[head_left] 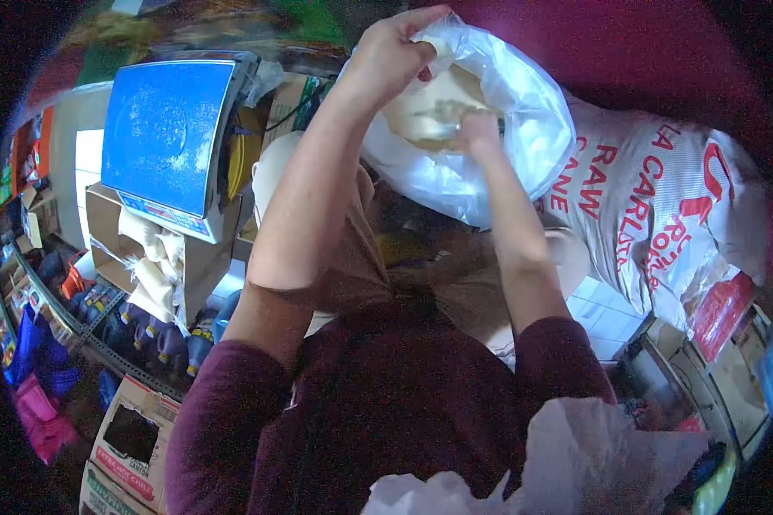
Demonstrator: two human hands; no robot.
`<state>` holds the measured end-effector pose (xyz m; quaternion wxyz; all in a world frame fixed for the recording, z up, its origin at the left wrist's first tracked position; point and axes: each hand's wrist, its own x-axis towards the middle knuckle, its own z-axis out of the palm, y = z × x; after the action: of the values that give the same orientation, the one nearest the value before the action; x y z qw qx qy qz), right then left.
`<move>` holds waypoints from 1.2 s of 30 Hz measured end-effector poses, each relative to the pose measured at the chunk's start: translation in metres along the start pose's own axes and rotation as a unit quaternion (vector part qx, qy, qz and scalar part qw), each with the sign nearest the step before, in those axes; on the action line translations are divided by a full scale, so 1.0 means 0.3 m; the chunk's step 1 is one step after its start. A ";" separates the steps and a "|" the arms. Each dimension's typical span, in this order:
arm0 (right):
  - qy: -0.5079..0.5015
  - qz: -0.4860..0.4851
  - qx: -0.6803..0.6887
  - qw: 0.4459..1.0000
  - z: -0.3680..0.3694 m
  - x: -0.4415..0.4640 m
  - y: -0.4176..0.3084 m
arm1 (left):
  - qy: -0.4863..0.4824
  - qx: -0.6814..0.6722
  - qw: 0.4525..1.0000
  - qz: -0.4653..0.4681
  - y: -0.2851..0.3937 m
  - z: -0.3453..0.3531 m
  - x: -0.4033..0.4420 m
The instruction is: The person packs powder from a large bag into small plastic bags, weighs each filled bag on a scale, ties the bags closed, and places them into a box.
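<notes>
Translucent plastic bag [537, 129] located ahead of the person, mouth open, just beside the printed cane sack [614, 193]; what supports its base cannot be seen. Left hand [393, 62]: grip closed on the gathered rim, fingers and thumb pinching the film. Right hand [479, 130]: inside the mouth, at the pale contents [442, 90]; motion blur prevents telling how far its grip is open or whether it has hold of a utensil. Step in hand, as judged: working the contents within the opened bag. Any further move there calls for a steady rim and the right wrist clear of loose film
</notes>
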<state>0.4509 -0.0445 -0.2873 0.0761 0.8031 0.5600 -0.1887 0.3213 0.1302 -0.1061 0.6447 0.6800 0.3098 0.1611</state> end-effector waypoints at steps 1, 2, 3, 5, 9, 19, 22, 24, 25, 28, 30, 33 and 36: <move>0.001 0.000 -0.004 1.000 -0.048 -0.022 0.012 | 0.001 -0.003 1.000 0.003 0.007 -0.005 0.001; 0.023 0.014 0.014 1.000 -0.143 -0.058 0.014 | -0.018 -0.055 0.998 0.002 0.021 -0.009 -0.001; 0.045 0.029 0.033 0.998 -0.231 -0.100 0.014 | -0.038 -0.107 0.993 0.002 0.031 -0.009 -0.004; 0.154 -0.004 0.055 0.987 -0.344 -0.193 0.027 | -0.036 -0.116 0.993 0.006 0.040 0.000 -0.009; 0.303 -0.049 0.129 0.943 -0.588 -0.324 0.047 | -0.028 -0.126 0.991 0.033 0.066 0.015 -0.039; 0.390 -0.055 -0.119 0.911 -0.910 -0.326 -0.129 | 0.003 0.027 1.000 0.005 0.030 0.058 -0.069; 0.400 -0.068 -0.141 0.903 -0.936 -0.327 -0.165 | 0.018 0.027 0.998 0.056 0.004 0.059 -0.054; 0.398 -0.072 -0.148 0.902 -0.944 -0.336 -0.172 | 0.004 0.030 0.999 0.037 0.019 0.054 -0.060; 0.413 -0.062 -0.155 0.895 -0.944 -0.343 -0.174 | 0.005 0.029 0.999 0.039 0.020 0.055 -0.061; 0.428 -0.038 -0.158 0.889 -0.908 -0.346 -0.127 | 0.007 0.004 1.000 0.028 0.026 0.052 -0.073; 0.420 0.020 -0.121 0.899 -0.860 -0.363 -0.073 | 0.006 0.045 0.999 0.023 0.048 0.038 -0.089; 0.368 0.140 -0.026 0.919 -0.728 -0.386 -0.016 | -0.027 -0.115 0.993 0.005 -0.006 0.035 -0.071; 0.131 0.166 -0.027 0.977 -0.514 -0.358 -0.035 | 0.011 -0.019 1.000 -0.003 0.083 0.024 -0.127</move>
<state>0.4425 -0.0828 -0.1034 0.0537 0.9003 0.4290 -0.0512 0.3023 0.1014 -0.0757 0.6545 0.6648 0.3162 0.1722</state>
